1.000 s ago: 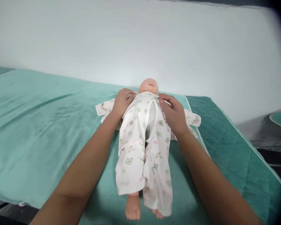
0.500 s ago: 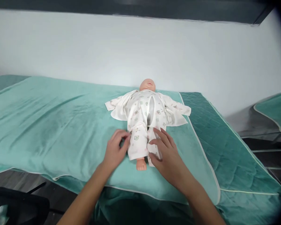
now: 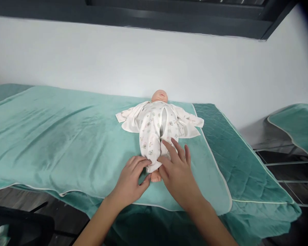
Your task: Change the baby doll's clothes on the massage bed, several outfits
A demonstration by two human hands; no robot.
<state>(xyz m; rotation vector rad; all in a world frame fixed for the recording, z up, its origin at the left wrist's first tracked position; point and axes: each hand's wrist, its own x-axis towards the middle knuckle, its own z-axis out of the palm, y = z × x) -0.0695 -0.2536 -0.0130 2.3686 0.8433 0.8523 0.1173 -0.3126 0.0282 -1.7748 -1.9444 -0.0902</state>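
A baby doll [image 3: 159,96] lies on its back, dressed in a white printed top [image 3: 133,119] spread out at the sides and matching trousers [image 3: 150,136]. My left hand [image 3: 132,181] has its fingers and thumb around the left side of the cuff on the trouser leg at left. At the cuff's right side, the thumb and forefinger of my right hand [image 3: 178,174] close on the cloth, with the other fingers spread over the second leg. Below the cuff, one bare foot [image 3: 156,176] pokes out. My right hand hides most of the other leg's lower end.
A light green sheet [image 3: 66,147] covers the bed, over a darker quilted cover [image 3: 236,160] at right. Behind stands a white wall [image 3: 118,58]. A black chair-like object [image 3: 20,225] is at lower left, and a metal rack [image 3: 287,164] is at right.
Both hands have moved in to the cuff of the trouser leg at left, which now looks narrower and gathered. The view has shifted slightly.
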